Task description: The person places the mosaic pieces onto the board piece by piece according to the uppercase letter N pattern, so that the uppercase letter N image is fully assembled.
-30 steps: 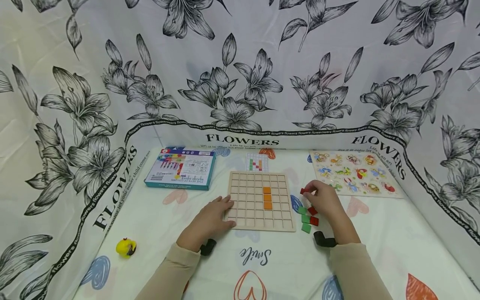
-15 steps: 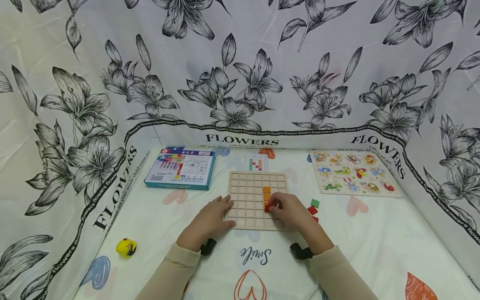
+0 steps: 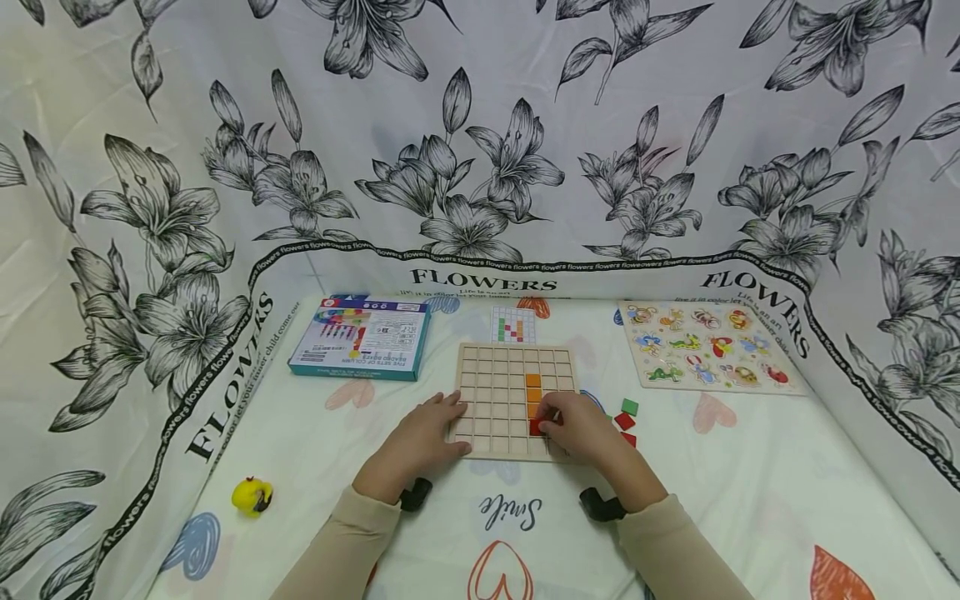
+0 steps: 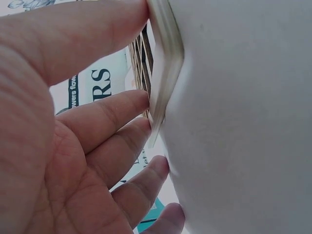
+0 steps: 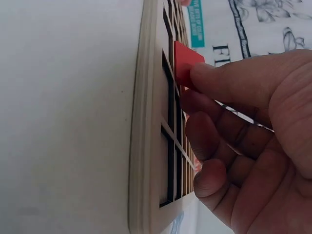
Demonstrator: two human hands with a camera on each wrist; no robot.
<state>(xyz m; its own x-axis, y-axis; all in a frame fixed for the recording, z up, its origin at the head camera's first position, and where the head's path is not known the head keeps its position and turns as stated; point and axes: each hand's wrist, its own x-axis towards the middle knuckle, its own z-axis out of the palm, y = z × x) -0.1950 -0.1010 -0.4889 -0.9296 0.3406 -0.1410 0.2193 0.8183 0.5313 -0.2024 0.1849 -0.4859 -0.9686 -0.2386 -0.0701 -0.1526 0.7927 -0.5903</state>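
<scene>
A wooden grid board (image 3: 491,429) lies in front of me, with a short column of orange tiles (image 3: 533,381) set in its cells. My right hand (image 3: 581,421) is over the board's right part and pinches a red square tile (image 3: 536,427) between thumb and fingertips, just below the orange ones. In the right wrist view the red tile (image 5: 186,62) stands tilted at the grid. My left hand (image 3: 420,437) rests at the board's left edge; in the left wrist view its thumb and fairly straight fingers (image 4: 117,114) touch the board's side (image 4: 168,53).
Right of the board lie loose tiles, a green one (image 3: 629,407) and red ones (image 3: 625,422), partly hidden by my right hand. A pattern card (image 3: 513,325) is behind the board. A teal-edged box (image 3: 360,340), an insect picture board (image 3: 712,346) and a yellow toy (image 3: 252,496) lie around.
My right hand has carried the red tile leftward from the loose tiles onto the board, then slightly nearer to me, to below the orange column. The left hand has stayed in place.
</scene>
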